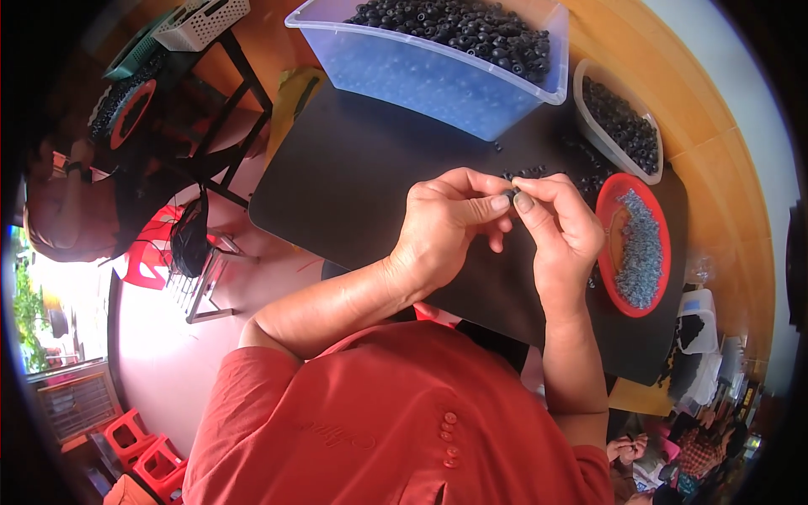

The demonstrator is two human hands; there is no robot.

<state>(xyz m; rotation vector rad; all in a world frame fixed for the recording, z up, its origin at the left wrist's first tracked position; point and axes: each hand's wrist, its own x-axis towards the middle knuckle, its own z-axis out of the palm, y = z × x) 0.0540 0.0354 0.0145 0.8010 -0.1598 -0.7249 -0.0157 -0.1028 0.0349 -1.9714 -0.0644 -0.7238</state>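
Over the dark table (353, 181), my left hand (442, 220) and my right hand (562, 220) meet fingertip to fingertip. Between their thumbs and index fingers is a small black part (510, 193), mostly covered by the fingers; both hands are closed on it. Several loose black parts (534, 171) lie just beyond my fingertips. To the right of my right hand, a red oval tray (603, 252) holds a heap of small grey-blue metal pieces (640, 252).
A large translucent bin (412, 93) full of black ring-shaped parts (471, 38) stands at the table's far side. Right of it is a smaller tub (589, 122) of similar parts. Another person (76, 206) sits at the left, near red stools (156, 459).
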